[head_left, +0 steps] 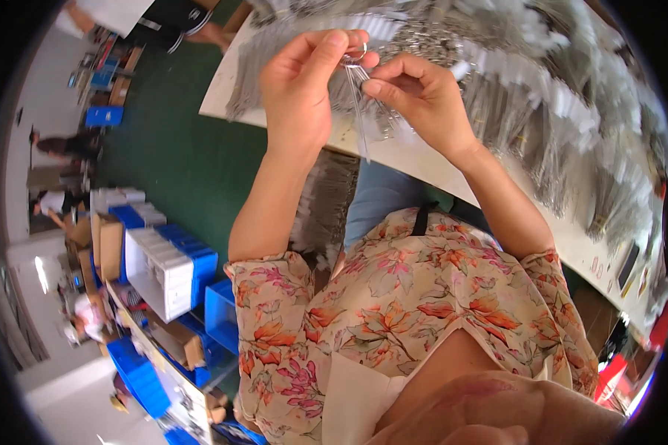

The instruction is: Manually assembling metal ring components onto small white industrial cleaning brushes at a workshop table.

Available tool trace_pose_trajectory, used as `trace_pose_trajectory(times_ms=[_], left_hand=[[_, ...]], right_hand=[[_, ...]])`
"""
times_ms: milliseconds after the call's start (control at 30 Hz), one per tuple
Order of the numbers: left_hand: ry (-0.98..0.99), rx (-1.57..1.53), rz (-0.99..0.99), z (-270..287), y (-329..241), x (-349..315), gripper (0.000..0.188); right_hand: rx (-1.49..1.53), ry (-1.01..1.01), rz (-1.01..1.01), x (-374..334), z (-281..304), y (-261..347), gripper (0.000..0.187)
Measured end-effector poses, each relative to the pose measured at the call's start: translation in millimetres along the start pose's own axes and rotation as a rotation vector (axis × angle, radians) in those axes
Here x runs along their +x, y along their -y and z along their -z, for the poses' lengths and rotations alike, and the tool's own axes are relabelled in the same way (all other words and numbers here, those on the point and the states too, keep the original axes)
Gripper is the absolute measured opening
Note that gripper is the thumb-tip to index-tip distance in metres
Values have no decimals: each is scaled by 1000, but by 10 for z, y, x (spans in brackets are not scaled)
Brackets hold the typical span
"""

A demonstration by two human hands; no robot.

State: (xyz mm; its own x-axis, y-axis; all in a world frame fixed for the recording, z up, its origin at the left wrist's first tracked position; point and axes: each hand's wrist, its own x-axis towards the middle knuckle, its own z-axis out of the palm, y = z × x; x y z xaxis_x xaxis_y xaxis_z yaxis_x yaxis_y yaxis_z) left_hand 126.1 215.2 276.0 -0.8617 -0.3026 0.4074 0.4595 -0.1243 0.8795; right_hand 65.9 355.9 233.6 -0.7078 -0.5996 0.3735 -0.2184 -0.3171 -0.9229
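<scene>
- Well, it looks like the step is small finger work, done where some thin clear strands (360, 111) meet a shiny ring (364, 50).
- The ring and strands are up over the worktop (217, 98), close to its near edge.
- The left hand (297, 93) is pinching the ring with its thumb and fingers.
- The right hand (427, 104), also over the worktop, has its thumb and pointing finger close together on the strands, just below the ring. It seems to pinch them, but I cannot tell how many.
- I think the next move calls for a steady left hand and a light, careful right pinch, because strands this thin could tangle or slip.
- The strands are long and skinny. Their long way runs from the ring toward the worktop's near edge, where the person is. Most loose tips point that way, and a few spread to the right.
- I cannot tell how steeply they hang.
- Big piles of see-through bundles (527, 122) lie on the worktop.
</scene>
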Motion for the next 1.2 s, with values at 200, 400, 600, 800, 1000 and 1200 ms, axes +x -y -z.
trace_pose_trajectory(times_ms=[200,400,600,800,1000,1200], left_hand=[[-6,331,157,765,-529,-487,17],[109,936,492,1430,283,-1398,11],[545,1487,916,1722,1932,-2371,19],[532,1395,1098,2464,2688,-3320,21],[813,1329,1393,2707,3400,-4065,24],[208,859,1129,2435,2676,-2845,30]], right_hand=[[-296,126,-196,-296,-145,-538,14],[-465,242,-409,-789,-107,-1055,13],[-834,495,120,-862,-249,-1008,4],[-781,393,-20,-912,-234,-1028,5],[-694,354,-49,-817,-334,-959,3],[-464,363,-147,-779,-49,-924,6]])
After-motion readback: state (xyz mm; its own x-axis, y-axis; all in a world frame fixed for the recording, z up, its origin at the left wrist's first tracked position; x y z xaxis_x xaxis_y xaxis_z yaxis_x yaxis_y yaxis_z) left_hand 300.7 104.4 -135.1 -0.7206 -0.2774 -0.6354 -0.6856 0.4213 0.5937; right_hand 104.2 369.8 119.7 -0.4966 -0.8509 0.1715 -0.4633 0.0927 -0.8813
